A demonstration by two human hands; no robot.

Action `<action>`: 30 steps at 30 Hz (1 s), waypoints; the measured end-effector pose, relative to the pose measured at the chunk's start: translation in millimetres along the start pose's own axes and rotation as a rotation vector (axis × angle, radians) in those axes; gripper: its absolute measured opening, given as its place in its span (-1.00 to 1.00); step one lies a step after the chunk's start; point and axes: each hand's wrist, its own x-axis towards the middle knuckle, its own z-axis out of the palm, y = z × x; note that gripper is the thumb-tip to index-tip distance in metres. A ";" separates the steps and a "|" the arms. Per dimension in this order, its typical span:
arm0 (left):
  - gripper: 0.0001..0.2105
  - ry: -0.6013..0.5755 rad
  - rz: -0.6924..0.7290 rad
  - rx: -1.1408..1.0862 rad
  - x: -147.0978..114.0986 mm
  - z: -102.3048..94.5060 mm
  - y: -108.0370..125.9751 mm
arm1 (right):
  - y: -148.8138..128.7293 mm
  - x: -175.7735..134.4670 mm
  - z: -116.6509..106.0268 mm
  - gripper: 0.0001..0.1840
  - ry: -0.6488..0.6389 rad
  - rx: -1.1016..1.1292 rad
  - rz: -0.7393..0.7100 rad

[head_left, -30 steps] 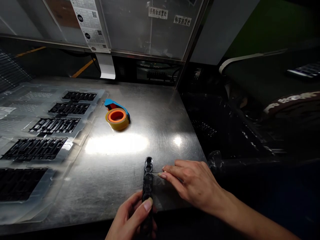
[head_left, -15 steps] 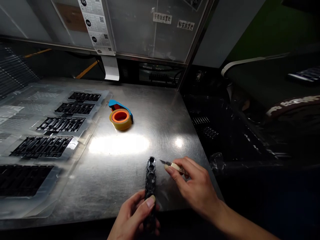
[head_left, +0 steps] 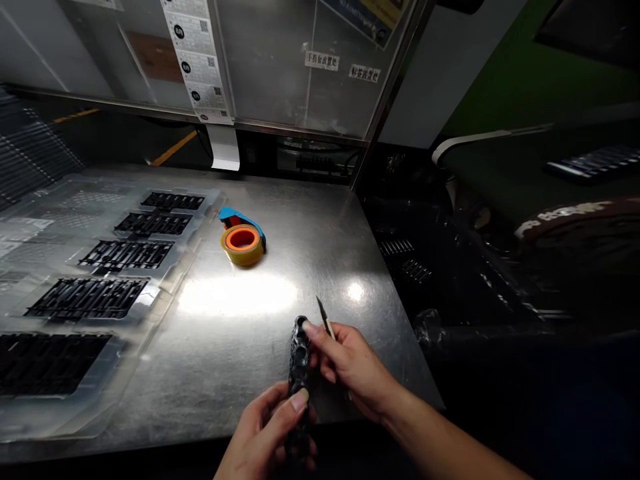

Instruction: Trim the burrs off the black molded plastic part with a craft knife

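My left hand (head_left: 270,430) is closed round the lower end of a long black plastic part (head_left: 299,360) with a row of round holes, its thumb pressed on the top face. The part stands out over the table's front edge, pointing away from me. At its far end, the thumb of my right hand (head_left: 353,367) touches the rim by the last hole. That same hand keeps a craft knife (head_left: 326,320) with a pale handle in its grip, the blade pointing up and away, apart from the part. Most of the handle is hidden by the fingers.
A tape dispenser (head_left: 243,243) with yellowish tape lies on the metal table (head_left: 320,233). On the left, a clear plastic tray (head_left: 113,417) holds several black parts. Beyond the table's right edge sits a black-lined bin (head_left: 460,280) with parts inside. A label strip (head_left: 203,73) hangs at the back.
My right hand has moved left to the part, its thumb now on the far end. The knife has swung from pointing left to pointing up. My left hand keeps its hold.
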 end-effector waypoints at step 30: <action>-0.45 -0.058 0.052 -0.033 -11.8 -6.2 5.0 | -5.5 -23.9 1.7 -0.58 -0.111 -0.406 -0.104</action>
